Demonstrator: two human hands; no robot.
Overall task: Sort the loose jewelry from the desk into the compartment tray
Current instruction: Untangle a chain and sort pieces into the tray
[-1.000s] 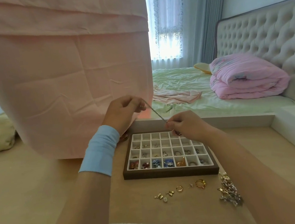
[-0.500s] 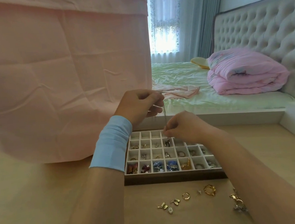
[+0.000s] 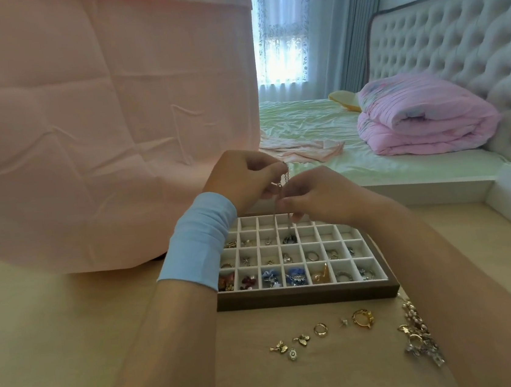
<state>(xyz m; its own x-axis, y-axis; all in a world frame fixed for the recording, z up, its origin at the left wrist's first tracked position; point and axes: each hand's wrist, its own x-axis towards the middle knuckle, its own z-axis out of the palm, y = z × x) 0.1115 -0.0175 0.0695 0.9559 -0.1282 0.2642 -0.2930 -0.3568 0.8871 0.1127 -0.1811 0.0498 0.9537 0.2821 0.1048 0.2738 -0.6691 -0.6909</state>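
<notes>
Hands are close together above the far rows of the tray (image 3: 307,297), and both are on one thin chain (image 3: 286,175). Left hand (image 3: 243,178), a blue band (image 3: 199,241) round its wrist, has its grip pinched on the top of the chain; right hand (image 3: 321,198), just below and to the right, has its grip pinched on it lower down. From there the chain hangs straight beneath both grips into a compartment in the second row from the back, where a dark pendant (image 3: 289,239), or so it looks at this size, rests on the white lining. Rows nearer the person than the grips hold rings and coloured pieces. Nearer again, on the bench (image 3: 301,379) in front of the tray, lie loose gold charms (image 3: 278,347), a small ring (image 3: 320,329) and a bigger gold ring (image 3: 362,318), with a tangled bundle of jewelry (image 3: 420,333) by the right forearm. Beyond the grips hangs a pink cloth (image 3: 80,117).
</notes>
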